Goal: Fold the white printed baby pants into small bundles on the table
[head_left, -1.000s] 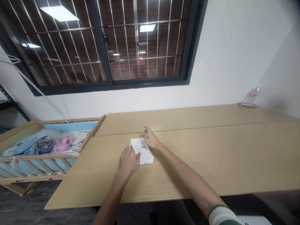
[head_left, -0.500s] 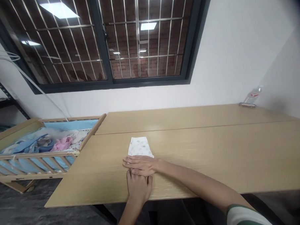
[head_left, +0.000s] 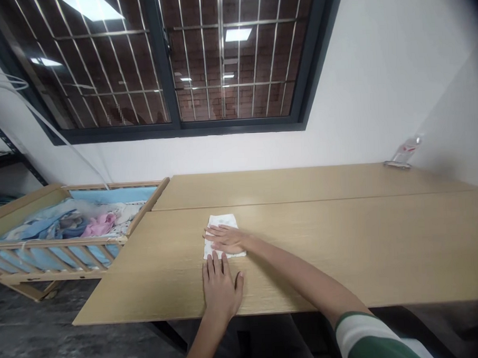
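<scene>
A small white folded cloth with a faint print lies flat on the wooden table. Across its middle rests my right hand, palm down with fingers stretched toward the left, hiding part of the cloth. Just below, on the near side, my left hand lies flat with its fingers pointing away from me. Its fingertips reach the cloth's near edge; whether they press on the cloth I cannot tell. Neither hand grasps anything.
To the left stands a wooden crib with blue lining, holding blue and pink fabrics. A clear plastic bottle leans in the far right corner near a flat object. A barred window is behind the table.
My right hand has slid away from me, off my left hand and up onto the middle of the cloth. The cloth's near edge and my left fingers are now uncovered.
</scene>
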`<state>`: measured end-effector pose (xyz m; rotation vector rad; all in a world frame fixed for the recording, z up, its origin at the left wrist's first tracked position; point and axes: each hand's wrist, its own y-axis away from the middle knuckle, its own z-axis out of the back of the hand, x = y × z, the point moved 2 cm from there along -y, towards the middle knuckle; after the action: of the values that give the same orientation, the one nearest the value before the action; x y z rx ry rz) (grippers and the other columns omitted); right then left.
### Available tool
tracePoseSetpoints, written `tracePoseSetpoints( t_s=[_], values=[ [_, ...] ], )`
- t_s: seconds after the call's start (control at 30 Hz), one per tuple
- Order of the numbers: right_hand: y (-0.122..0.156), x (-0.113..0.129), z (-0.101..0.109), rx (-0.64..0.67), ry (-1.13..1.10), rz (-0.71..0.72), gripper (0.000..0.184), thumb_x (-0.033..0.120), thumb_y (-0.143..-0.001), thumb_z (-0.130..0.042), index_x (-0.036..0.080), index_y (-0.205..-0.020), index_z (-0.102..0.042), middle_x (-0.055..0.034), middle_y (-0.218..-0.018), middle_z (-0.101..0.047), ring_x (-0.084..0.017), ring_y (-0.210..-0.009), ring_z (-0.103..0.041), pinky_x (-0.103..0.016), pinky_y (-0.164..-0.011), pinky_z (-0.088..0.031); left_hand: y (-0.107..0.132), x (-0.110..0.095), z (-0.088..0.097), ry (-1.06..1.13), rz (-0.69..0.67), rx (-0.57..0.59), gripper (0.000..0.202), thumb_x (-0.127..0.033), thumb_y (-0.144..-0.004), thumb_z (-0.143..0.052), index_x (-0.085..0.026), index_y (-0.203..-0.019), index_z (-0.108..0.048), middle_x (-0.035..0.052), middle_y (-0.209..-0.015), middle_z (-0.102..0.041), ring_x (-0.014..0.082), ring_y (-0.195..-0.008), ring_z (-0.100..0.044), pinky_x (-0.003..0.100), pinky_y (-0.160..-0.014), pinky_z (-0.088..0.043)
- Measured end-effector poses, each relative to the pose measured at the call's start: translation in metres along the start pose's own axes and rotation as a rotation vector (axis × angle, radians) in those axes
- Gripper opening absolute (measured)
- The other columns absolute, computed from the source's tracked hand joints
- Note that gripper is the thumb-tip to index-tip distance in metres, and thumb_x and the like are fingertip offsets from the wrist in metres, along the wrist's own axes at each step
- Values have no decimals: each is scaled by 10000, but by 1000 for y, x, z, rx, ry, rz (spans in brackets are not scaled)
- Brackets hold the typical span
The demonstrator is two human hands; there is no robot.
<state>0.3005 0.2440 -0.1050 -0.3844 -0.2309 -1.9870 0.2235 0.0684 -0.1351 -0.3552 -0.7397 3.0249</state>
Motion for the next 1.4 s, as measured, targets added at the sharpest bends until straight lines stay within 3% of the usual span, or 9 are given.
tracePoseSetpoints(
  t_s=[0.27,0.53,0.77,0.87,0.97,1.03,1.17,1.27,1.4],
  values=[
    [-17,-39,9,-59,73,-43,601,520,-1071,-310,266,-1616,-286,-41,-1693,-206,-205,-1581,-134,-421,-1287,-101,0,1,-4,5,-2,26,661,-474,-958,-474,-55,-1468,-516,246,-1534,-477,428,-1469,-351,592,-1173,-329],
    [-21,-45,14,-75,83,-115,658,574,-1057,-300,262,-1630,-216,-33,-1702,-165,-211,-1585,-113,-445,-1286,-69,1,5,-12,5,-24,-6,661,-481,-957,-479,-69,-1473,-512,240,-1556,-452,423,-1476,-346,593,-1175,-331],
    [-19,-39,20,-125,-33,-162,666,601,-1037,-356,287,-1619,-281,-37,-1698,-212,-244,-1577,-161,-460,-1289,-92,0,6,-8,9,-18,-23,654,-515,-976,-460,-85,-1465,-528,232,-1552,-462,398,-1461,-383,565,-1175,-340],
    [-6,-31,30,-290,-132,-206,668,613,-1025,-383,274,-1599,-337,-64,-1686,-270,-272,-1561,-220,-467,-1273,-185,-1,8,-6,-11,-45,-19,633,-506,-987,-449,-92,-1459,-536,235,-1536,-481,385,-1438,-420,557,-1164,-354],
    [17,-21,35,-460,-178,-209,571,524,-1007,-498,223,-1492,-492,-131,-1546,-494,-296,-1446,-428,-476,-1200,-335,0,11,-6,-28,-76,-31,607,-484,-991,-453,-102,-1454,-541,228,-1520,-503,374,-1427,-436,547,-1157,-366],
    [35,-12,32,-500,-186,-194,437,435,-981,-569,198,-1345,-616,-143,-1364,-627,-287,-1292,-564,-465,-1115,-425,-1,14,-8,-46,-100,-43,592,-469,-990,-461,-101,-1447,-545,228,-1506,-517,374,-1420,-444,546,-1149,-374],
    [71,10,22,-482,-194,-234,309,393,-925,-651,187,-1147,-709,-123,-1178,-655,-231,-987,-659,-394,-919,-526,-9,29,-11,-63,-157,-6,460,-309,-1006,-429,-113,-1391,-588,208,-1443,-582,339,-1353,-519,524,-1124,-407],
    [90,28,17,-416,-188,-235,387,468,-885,-707,199,-1164,-713,-115,-1161,-664,-248,-1031,-651,-377,-924,-518,-24,52,-13,26,-202,130,415,-145,-985,-377,-156,-1300,-647,154,-1341,-668,278,-1228,-613,461,-1065,-463],
    [104,42,11,-321,-126,-227,409,443,-878,-722,214,-1217,-710,-115,-1184,-679,-275,-1118,-631,-371,-963,-503,-45,82,-7,110,-277,225,386,-107,-974,-395,-227,-1177,-700,85,-1262,-714,220,-1141,-649,375,-1020,-488]
  ],
)
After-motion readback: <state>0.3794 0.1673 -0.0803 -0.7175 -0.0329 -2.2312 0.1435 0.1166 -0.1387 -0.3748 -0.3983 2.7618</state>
